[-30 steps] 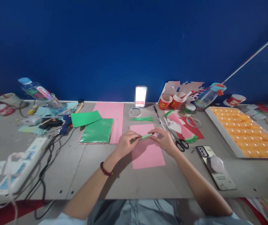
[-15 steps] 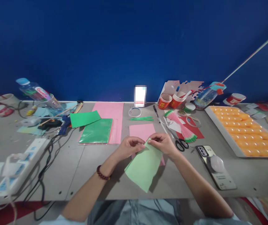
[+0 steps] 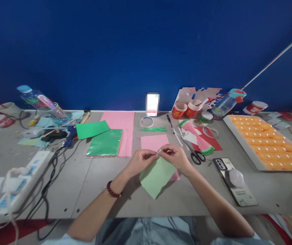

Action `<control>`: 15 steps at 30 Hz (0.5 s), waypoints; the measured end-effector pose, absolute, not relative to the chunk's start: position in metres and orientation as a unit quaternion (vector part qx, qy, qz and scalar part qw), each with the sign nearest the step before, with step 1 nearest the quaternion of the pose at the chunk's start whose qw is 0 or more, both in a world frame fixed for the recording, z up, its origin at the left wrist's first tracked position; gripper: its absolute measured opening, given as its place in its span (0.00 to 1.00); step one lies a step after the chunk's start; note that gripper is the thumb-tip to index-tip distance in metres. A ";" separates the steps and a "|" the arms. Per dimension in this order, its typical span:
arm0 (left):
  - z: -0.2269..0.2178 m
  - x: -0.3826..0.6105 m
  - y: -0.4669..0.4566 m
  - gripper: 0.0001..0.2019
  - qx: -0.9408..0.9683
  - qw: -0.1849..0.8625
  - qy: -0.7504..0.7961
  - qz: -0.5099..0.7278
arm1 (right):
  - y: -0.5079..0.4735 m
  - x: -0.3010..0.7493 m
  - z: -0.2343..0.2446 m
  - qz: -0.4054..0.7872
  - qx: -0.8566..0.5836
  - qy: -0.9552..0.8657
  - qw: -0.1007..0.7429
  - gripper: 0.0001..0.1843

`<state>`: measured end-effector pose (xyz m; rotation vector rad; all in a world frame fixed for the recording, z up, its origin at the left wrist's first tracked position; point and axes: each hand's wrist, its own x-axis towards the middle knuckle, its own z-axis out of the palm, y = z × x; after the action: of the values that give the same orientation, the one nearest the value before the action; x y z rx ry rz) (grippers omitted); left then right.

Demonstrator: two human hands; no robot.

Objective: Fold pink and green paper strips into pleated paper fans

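Note:
A light green paper sheet hangs from both my hands over the table's near middle. My left hand and my right hand pinch its top edge, fingertips almost touching. Under the sheet lies a pink paper sheet flat on the table. My left wrist wears a dark red bead bracelet.
Black scissors and a phone lie to the right, with a tray of orange balls beyond. Red paper cups stand at the back. Green sheets lie left; a power strip and cables are far left.
The green paper, a thin rolled strip between my hands one second ago, has opened into a flat sheet. Since half a second ago its lower corner has drawn up and nearer my hands.

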<state>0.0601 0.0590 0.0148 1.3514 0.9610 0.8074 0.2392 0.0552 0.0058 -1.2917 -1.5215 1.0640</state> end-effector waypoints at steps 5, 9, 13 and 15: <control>0.014 0.060 0.060 0.16 0.595 0.590 0.417 0.351 | 0.055 0.240 0.009 0.405 -0.506 -0.631 0.426 0.10; 0.013 0.059 0.062 0.14 0.613 0.569 0.415 0.359 | 0.055 0.240 0.011 0.412 -0.507 -0.630 0.420 0.10; 0.014 0.059 0.062 0.13 0.626 0.556 0.414 0.357 | 0.055 0.240 0.011 0.422 -0.510 -0.622 0.418 0.09; 0.013 0.058 0.063 0.13 0.627 0.555 0.414 0.357 | 0.054 0.240 0.011 0.428 -0.511 -0.617 0.418 0.09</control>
<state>0.0582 0.0626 0.0131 1.4819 0.9775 0.8435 0.2401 0.0543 0.0111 -1.2820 -1.5492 1.0737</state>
